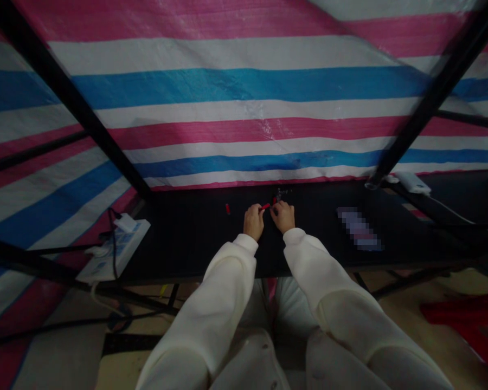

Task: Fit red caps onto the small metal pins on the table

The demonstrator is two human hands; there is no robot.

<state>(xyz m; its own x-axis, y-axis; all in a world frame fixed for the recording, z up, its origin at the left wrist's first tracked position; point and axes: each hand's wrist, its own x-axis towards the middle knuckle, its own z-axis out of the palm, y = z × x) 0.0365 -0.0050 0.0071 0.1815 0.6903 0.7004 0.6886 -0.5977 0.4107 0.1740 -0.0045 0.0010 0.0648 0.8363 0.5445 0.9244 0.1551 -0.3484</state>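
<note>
On the black table [179,238], my left hand [254,221] is closed round a small red stick-like piece [265,206], which points toward the other hand. Close on its right, my right hand [283,216] has its fingers bent down at a second small red piece [274,200] with something dark beside it. Whether those fingers grip it is too small to tell. A separate red piece [228,208] lies to the left of both hands. Tiny pale bits [283,192] are scattered just beyond my right hand.
A white power strip [120,252] with plugs and cables sits at the table's left end. A blurred phone-like object [358,228] lies to the right. Beyond it is a white device [412,183] with a cable. Black frame bars and striped sheeting stand behind.
</note>
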